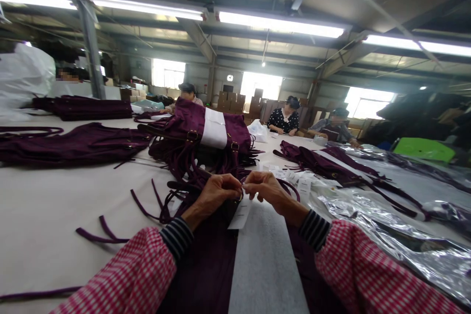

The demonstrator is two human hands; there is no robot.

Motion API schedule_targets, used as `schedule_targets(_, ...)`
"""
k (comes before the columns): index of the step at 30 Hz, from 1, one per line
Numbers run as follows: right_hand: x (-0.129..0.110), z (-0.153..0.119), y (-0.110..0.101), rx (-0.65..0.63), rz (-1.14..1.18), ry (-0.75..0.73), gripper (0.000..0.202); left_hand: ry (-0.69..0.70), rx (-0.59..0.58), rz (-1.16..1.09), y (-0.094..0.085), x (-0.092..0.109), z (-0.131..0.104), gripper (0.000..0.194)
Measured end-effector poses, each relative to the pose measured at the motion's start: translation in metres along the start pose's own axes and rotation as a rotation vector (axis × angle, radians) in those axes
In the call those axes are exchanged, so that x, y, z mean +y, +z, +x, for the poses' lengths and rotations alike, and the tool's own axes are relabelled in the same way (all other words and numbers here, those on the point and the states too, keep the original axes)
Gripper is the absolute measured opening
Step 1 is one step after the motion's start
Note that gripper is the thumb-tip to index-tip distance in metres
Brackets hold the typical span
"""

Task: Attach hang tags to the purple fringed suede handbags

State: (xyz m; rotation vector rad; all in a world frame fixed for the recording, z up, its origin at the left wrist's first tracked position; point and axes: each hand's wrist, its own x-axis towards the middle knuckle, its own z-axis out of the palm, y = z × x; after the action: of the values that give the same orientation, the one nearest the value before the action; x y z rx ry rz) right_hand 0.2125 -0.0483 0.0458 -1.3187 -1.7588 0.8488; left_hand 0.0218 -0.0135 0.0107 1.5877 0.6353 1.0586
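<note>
A purple bag lies on the table right in front of me, with a broad white paper strip running down its middle. My left hand is closed in a pinch above the bag's far end. Almost touching it, my right hand pinches too, thumb and finger together. What sits between the fingertips is too small to make out. Just below them a white tag hangs beside a bit of metal hardware. Thin purple straps spread out left of and behind my hands.
Beyond my hands stands a pile of purple bags, the top one wrapped in a white band. More bags lie left and right. Clear plastic bags and white tags cover the right side. Several co-workers sit across the table.
</note>
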Motion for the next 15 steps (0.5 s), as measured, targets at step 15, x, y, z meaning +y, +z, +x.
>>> schedule_targets(15,-0.008,-0.013,0.015,0.008,-0.455,0.097,0.018,0.089,0.059,0.178,-0.003,0.000,-0.003,0.020)
